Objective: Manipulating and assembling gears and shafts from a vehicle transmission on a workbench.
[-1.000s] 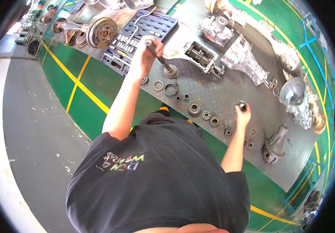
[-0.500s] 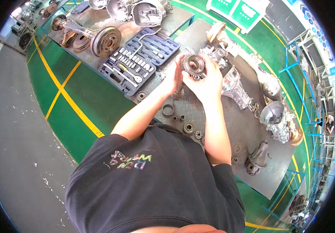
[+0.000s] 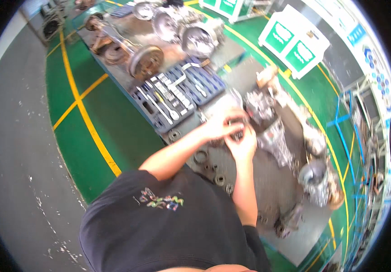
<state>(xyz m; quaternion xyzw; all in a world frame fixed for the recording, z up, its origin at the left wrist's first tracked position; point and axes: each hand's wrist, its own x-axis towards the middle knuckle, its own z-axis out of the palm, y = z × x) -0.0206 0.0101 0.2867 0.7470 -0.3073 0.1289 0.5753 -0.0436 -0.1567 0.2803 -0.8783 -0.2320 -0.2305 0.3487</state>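
My left hand [image 3: 221, 125] and my right hand [image 3: 243, 146] are closed together on a dark toothed gear assembly [image 3: 237, 133], blurred and partly hidden by my fingers. They hold it over the steel table [image 3: 261, 188]. Rings and bearings [image 3: 201, 157] lie along the near edge, below and left of my hands. An open blue socket-set case [image 3: 194, 90] lies to the upper left. An aluminium gearbox housing [image 3: 275, 143] sits to the right of my hands.
Axle with drums [image 3: 146, 61] and bell housings [image 3: 200, 40] lie at the upper left. Further housings [image 3: 313, 181] line the table's right side. White-and-green cabinets [image 3: 293, 43] stand beyond, with blue railings [image 3: 340, 118] at the right and yellow-lined green floor at the left.
My hands came together from apart, the left with a shaft, the right with a small part, onto the gear assembly. The view has shifted, with the table now lower in the picture.
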